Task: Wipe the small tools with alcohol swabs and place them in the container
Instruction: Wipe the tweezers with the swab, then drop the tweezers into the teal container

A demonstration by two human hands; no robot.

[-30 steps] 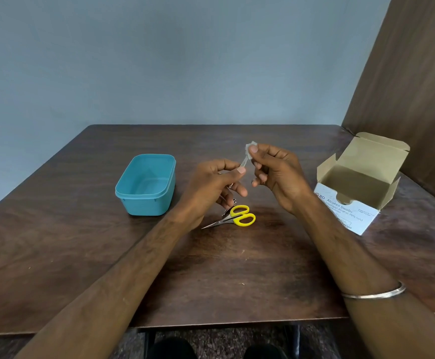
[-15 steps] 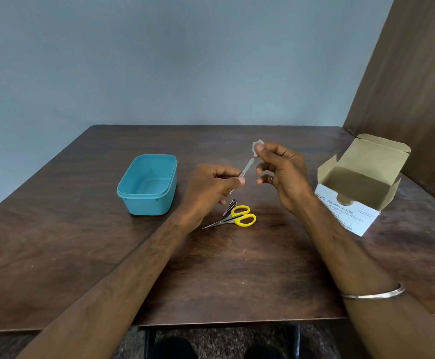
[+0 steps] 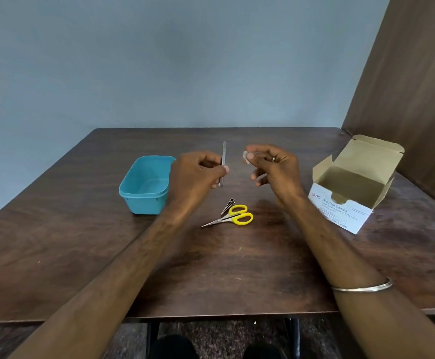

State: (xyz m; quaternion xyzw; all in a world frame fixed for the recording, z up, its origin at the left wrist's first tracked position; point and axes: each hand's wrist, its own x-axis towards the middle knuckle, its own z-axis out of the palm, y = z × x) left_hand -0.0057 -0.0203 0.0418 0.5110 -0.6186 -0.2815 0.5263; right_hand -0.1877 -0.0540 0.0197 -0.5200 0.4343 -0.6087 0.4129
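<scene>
Swab [image 3: 245,154] pulled off file [image 3: 223,161] | hands apart, file upright

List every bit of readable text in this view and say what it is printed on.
"BD" on the white front face of the open cardboard box, beside a small logo.
"Alcohol Swabs" on the same face.
"Isopropyl Alcohol 70% (v/v)" beneath it, only just legible.
The smaller lines lower on that face, among them what looks like a reference number, are too small to read.
Nothing else carries readable text.
</scene>
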